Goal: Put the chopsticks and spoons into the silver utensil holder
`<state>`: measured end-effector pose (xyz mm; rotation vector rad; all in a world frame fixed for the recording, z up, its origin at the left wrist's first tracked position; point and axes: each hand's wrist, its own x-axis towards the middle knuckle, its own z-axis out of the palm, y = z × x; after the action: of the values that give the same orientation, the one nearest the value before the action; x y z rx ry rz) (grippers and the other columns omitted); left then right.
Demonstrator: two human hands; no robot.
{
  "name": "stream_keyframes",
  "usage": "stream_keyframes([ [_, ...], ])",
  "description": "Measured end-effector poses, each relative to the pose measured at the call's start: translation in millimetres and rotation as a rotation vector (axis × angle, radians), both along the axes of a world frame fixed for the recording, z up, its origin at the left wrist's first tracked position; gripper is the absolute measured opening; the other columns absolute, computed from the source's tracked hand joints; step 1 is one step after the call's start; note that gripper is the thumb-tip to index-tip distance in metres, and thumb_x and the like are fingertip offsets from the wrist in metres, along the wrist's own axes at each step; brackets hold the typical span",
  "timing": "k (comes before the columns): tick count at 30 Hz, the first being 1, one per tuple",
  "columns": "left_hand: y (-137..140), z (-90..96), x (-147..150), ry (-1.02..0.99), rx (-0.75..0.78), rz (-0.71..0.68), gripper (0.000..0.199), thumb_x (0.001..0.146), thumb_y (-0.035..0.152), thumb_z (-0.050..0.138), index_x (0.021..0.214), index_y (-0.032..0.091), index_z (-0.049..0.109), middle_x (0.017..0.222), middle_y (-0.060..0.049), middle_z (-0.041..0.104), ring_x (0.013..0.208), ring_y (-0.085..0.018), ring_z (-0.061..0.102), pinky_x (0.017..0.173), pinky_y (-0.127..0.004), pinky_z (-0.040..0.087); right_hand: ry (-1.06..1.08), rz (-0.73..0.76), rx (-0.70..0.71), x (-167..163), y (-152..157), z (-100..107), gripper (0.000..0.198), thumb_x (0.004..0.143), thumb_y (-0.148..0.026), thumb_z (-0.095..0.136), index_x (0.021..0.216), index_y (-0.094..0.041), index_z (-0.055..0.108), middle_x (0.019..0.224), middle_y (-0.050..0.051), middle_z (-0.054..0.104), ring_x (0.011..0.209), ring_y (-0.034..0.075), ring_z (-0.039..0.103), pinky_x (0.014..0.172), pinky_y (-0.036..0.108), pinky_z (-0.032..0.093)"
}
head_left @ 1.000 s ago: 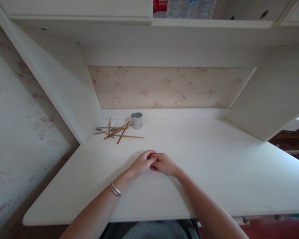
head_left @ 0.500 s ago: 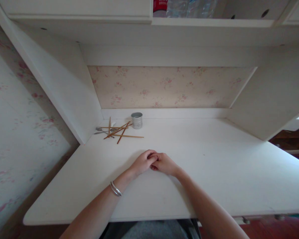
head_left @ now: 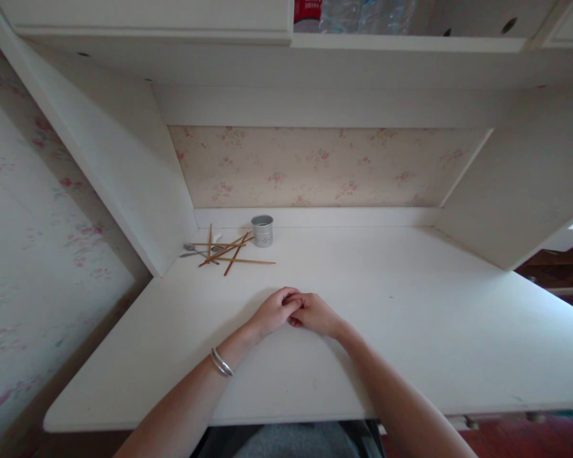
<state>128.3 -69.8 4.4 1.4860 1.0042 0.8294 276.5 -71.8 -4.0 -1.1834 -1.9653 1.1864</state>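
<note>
My left hand (head_left: 272,313) and my right hand (head_left: 319,314) rest folded together on the white desk, fingers closed and overlapping. Nothing shows between them, though some fingers are hidden. Two silver bangles (head_left: 221,362) circle my left wrist. Beyond the hands, to the left, lies a loose heap of wooden chopsticks (head_left: 251,261), crossing one another. Metal spoons (head_left: 190,247) lie at the heap's left side, partly covered. A silver metal cup (head_left: 262,232) with small holes low in its side stands upright just right of the heap. Neither hand touches these things.
The white desk (head_left: 410,331) ends at a front edge close to my body. Side panels (head_left: 109,146) rise left and right. Overhead hangs a cabinet (head_left: 153,19) whose open shelf holds clear plastic bottles (head_left: 339,16) and a red-labelled item (head_left: 307,11).
</note>
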Motion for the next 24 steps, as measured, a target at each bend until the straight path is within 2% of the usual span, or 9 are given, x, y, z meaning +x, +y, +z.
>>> stream_keyframes([
  [8,0.7,-3.1,0.6,-0.002,0.004,0.001,0.027,0.08,0.032,0.059,0.102,0.016,0.063,0.092,-0.006,0.067,0.088,-0.018,0.061,0.082,-0.032,0.05,-0.011,-0.005,0.008,0.1,-0.1,2.8,0.013,0.067,-0.016,0.046,0.064,-0.018,0.058,0.055,-0.003,0.056,0.052,0.01,0.049,0.05,0.02,0.036],
  [18,1.3,-5.1,0.3,0.026,0.022,-0.007,0.029,0.082,0.033,0.056,0.105,0.016,0.061,0.1,-0.007,0.067,0.09,-0.017,0.061,0.082,-0.03,0.049,-0.004,-0.009,-0.013,0.1,-0.1,1.2,0.012,0.069,-0.016,0.047,0.065,-0.018,0.059,0.057,-0.003,0.056,0.053,0.01,0.05,0.05,0.019,0.036],
  [24,2.7,-2.6,-0.9,0.011,-0.011,-0.04,0.031,0.081,0.033,0.056,0.106,0.016,0.059,0.095,-0.008,0.068,0.081,-0.018,0.064,0.071,-0.029,0.051,0.008,-0.004,-0.041,-0.2,-1.8,4.9,0.013,0.071,-0.016,0.047,0.065,-0.017,0.06,0.057,-0.003,0.056,0.053,0.009,0.049,0.052,0.02,0.036],
])
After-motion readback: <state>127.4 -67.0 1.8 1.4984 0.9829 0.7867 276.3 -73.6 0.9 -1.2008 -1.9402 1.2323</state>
